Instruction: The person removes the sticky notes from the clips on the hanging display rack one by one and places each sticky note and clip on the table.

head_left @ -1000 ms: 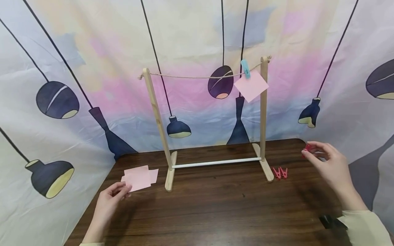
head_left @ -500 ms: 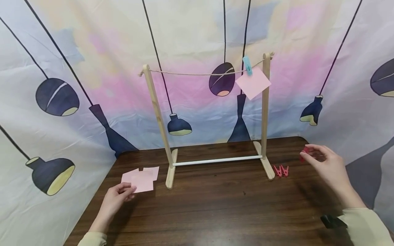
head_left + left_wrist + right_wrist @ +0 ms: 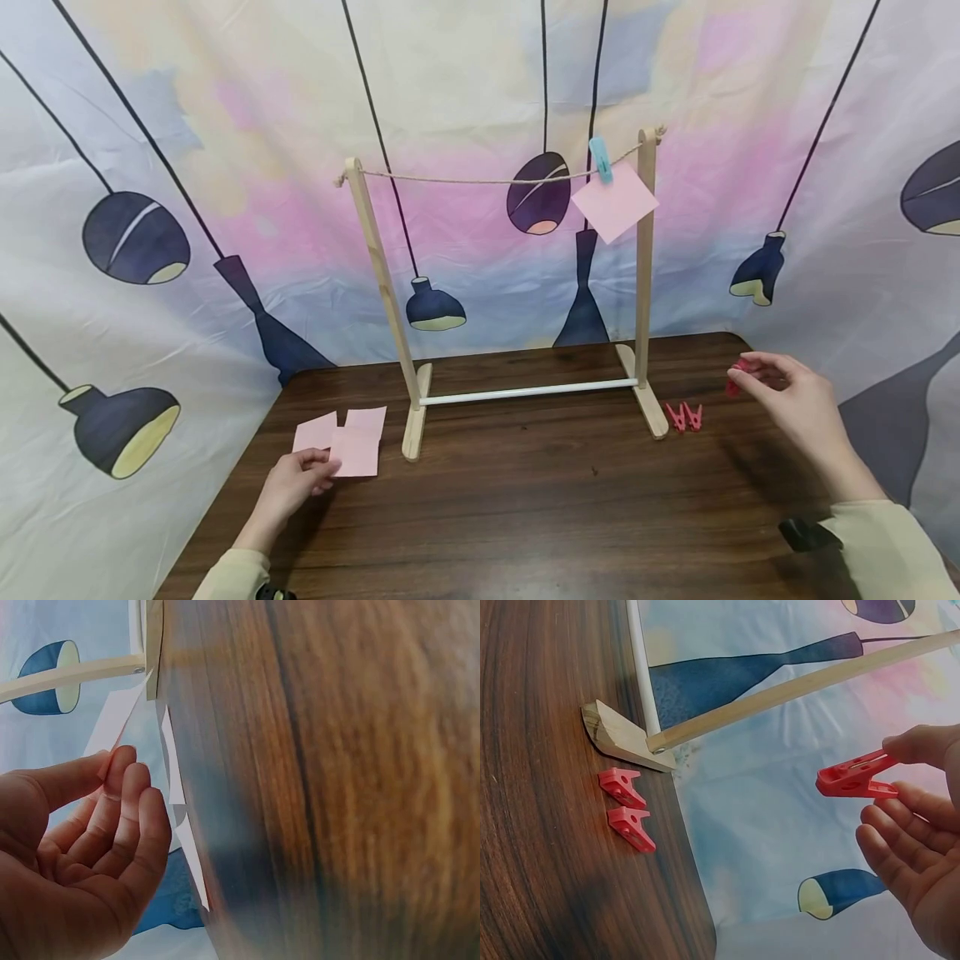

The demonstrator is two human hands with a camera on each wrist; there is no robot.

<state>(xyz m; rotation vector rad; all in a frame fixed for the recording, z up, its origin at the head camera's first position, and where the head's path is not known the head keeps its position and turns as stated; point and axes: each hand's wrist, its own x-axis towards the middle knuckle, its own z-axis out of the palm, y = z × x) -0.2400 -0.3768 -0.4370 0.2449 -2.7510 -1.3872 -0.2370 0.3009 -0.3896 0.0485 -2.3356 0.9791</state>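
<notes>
My left hand (image 3: 294,483) pinches a pink paper square (image 3: 357,451) by its corner between thumb and forefinger. In the left wrist view that paper (image 3: 116,716) is lifted off the table, edge nearly toward the camera. Two more pink sheets (image 3: 315,432) lie on the table just behind it. Over at the right, my right hand (image 3: 797,400) holds a red clothespin (image 3: 855,776) above the table, thumb on one arm and fingers on the other. Two more red clothespins (image 3: 685,417) rest on the table by the rack's right foot.
A wooden rack (image 3: 645,267) with a white crossbar (image 3: 525,392) stands mid-table. A string (image 3: 465,179) spans its posts. From it hangs a pink square (image 3: 617,202) under a blue clothespin (image 3: 601,160), near the right post. A printed cloth (image 3: 465,75) stands behind.
The left hand has drawn its paper square to the right and slightly toward me, uncovering more of the sheets behind. My right hand has shifted slightly left with the red clothespin.
</notes>
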